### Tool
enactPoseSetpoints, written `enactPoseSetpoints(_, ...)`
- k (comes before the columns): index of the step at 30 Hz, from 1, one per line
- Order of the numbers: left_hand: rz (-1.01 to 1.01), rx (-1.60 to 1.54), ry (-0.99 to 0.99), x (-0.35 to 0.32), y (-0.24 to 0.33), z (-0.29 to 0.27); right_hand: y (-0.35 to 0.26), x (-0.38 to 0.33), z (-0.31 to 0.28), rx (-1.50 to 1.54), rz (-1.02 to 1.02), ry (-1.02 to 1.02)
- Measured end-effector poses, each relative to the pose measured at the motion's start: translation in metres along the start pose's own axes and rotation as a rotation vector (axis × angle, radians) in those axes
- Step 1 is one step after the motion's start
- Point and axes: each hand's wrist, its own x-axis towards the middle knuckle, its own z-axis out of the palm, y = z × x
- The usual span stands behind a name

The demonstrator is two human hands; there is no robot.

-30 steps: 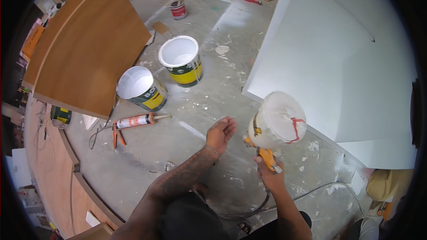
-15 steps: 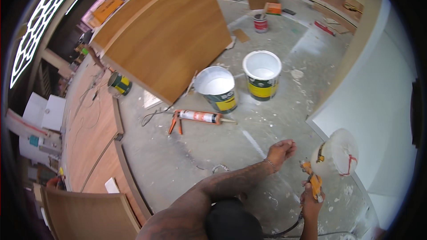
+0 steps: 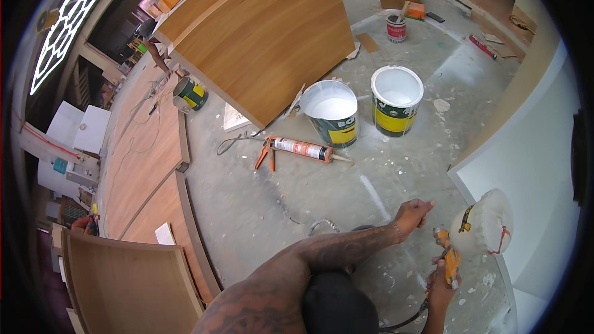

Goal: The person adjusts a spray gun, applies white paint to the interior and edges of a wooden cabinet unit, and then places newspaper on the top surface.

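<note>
The right hand (image 3: pixel 440 283) is gripping a yellow spray gun (image 3: pixel 452 263); the left hand (image 3: pixel 413 214) is hovering nearby, empty and loosely curled.

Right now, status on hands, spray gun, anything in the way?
Right hand gripping yellow spray gun, white cup above it. Left hand nearby, nothing visible in it. Caulking gun, two buckets on floor, clear of hands.

You have bare floor (image 3: pixel 334 195) for your left hand (image 3: pixel 413 214) below centre; the caulking gun (image 3: pixel 301 148) at centre, buckets (image 3: pixel 339 128) beyond and white panel (image 3: pixel 538 148) at right obstruct you.
</note>
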Motion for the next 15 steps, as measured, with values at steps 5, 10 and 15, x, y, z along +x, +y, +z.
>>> enactPoseSetpoints(5,-0.064,-0.127,-0.061,-0.008,0.002,0.011,0.006,-0.002,-0.006,-0.017,0.053,0.044)
enactPoseSetpoints(10,-0.035,0.026,-0.105,0.003,-0.013,0.015,0.012,0.001,-0.015,-0.057,0.044,0.097)
enactPoseSetpoints(15,0.503,0.297,-0.103,-0.022,-0.001,0.014,0.027,0.013,-0.006,0.077,0.109,0.179)
